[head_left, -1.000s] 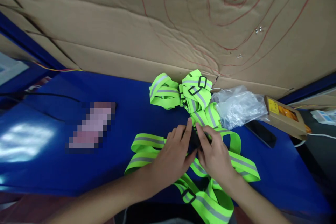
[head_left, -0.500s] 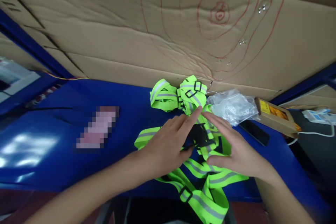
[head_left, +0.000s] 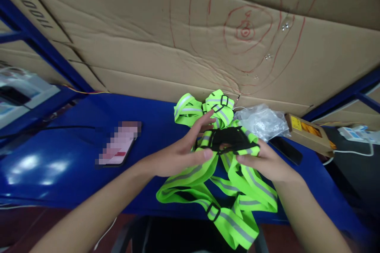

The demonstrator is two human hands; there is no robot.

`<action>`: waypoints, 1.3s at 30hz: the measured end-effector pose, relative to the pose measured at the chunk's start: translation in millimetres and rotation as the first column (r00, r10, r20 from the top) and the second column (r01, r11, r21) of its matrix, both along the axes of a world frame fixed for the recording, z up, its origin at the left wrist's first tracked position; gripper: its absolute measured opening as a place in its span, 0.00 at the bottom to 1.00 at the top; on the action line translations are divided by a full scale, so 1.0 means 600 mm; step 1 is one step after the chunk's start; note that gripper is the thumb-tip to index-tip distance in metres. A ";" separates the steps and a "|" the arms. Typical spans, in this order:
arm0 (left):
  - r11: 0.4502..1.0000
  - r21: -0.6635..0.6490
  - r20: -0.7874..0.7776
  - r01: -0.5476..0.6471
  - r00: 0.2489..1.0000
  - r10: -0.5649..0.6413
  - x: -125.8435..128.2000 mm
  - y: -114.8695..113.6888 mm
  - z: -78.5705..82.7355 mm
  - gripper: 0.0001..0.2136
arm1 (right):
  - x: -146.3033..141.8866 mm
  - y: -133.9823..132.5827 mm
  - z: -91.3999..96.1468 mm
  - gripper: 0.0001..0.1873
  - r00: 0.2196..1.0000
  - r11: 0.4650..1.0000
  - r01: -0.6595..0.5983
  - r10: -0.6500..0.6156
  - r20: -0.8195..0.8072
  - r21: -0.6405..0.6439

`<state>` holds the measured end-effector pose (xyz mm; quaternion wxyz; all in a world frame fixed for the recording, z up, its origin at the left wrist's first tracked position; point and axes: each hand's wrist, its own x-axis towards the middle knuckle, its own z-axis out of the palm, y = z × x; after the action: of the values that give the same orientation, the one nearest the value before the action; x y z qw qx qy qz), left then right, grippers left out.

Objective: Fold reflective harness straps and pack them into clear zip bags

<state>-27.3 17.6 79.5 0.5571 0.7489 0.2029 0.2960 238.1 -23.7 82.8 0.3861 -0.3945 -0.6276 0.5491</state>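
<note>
glossy blue table (head_left: 157, 120), left fingers (head_left: 207, 154) and right fingers (head_left: 244, 159) pinching striped neon webbing (head_left: 252, 178), flat black panel (head_left: 229, 137) between

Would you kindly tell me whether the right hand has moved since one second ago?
Yes; the right hand has moved to the right, closer to the dark phone beside the clear plastic bag.

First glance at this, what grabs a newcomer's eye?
Neon-green fabric straps with grey stripes sprawl over the near side of the blue table. Left hand and right hand grip them either side of a black, roughly rectangular panel. Behind, red hand-drawn rings mark the brown cardboard wall.
</note>
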 end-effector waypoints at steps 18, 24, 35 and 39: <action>0.939 -0.344 0.211 -0.021 0.972 0.100 0.053 -0.003 0.031 0.31 | -0.058 0.010 0.054 0.23 0.918 0.947 0.321 -0.318 -0.239 -0.024; 0.929 -0.308 0.205 -0.204 0.940 0.274 0.052 0.005 0.027 0.25 | -0.063 0.019 0.050 0.22 0.942 0.966 0.255 -0.256 -0.217 -0.032; 0.826 -0.559 0.155 -0.074 0.969 0.192 0.075 0.033 -0.048 0.20 | -0.025 0.052 -0.037 0.14 0.851 0.921 0.107 -0.280 -0.444 -0.375; 0.792 -0.605 0.016 -0.081 0.993 0.114 0.069 0.038 -0.075 0.19 | -0.013 0.054 -0.052 0.15 0.838 0.896 0.026 -0.261 -0.479 -0.444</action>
<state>14.3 40.6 34.4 0.7554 0.5134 0.3105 0.2634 230.2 8.8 51.5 0.4902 -0.3492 -0.3321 0.7263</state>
